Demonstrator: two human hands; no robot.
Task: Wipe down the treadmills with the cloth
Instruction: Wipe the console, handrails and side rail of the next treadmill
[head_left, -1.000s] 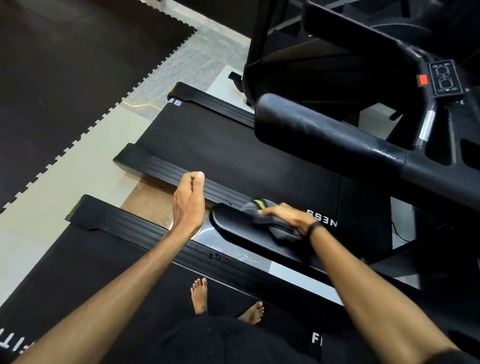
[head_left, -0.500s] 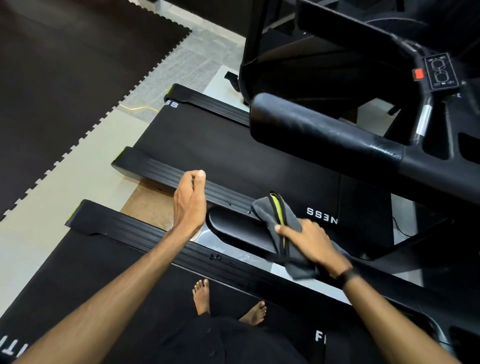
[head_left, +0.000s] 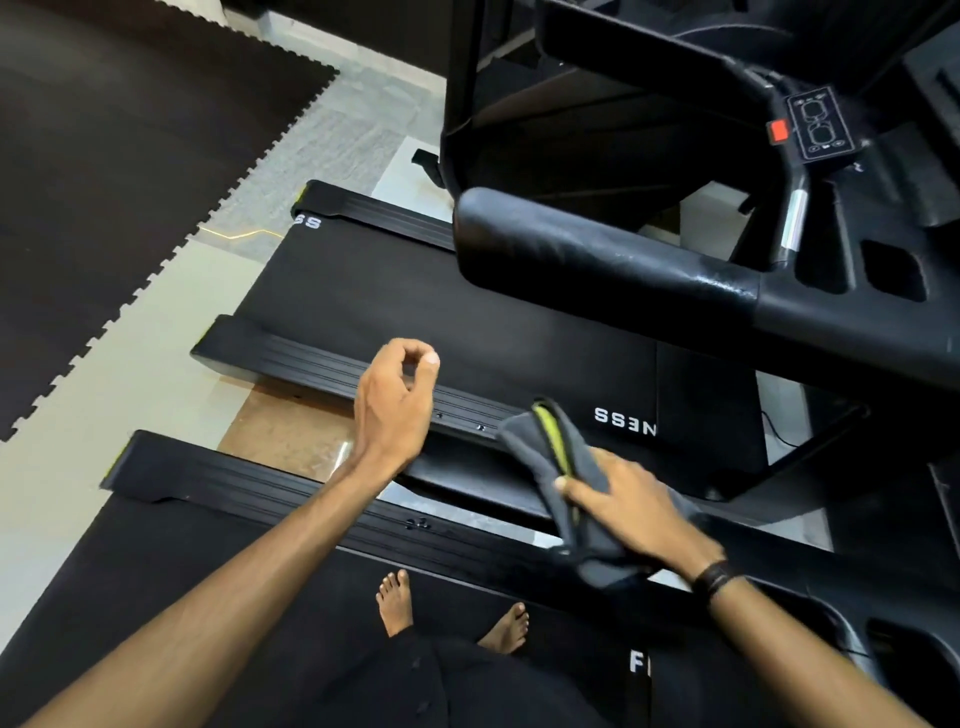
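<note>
Gym floor below; your right hand clamps the grey cloth lengthwise along the treadmill handrail, while your left hand hovers alongside, loosely curled, holding nothing.

A: Where is there room to pass?

B: Over the far treadmill's belt, between its near side rail and the thick padded handrail. The left hand hangs over that rail, touching nothing.

A: And what blocks the right side?

B: The padded handrail overhangs the belt there, with the console behind it. Lower down, the near handrail lies across the gap between the two decks, with the right hand and the cloth on it.
</note>
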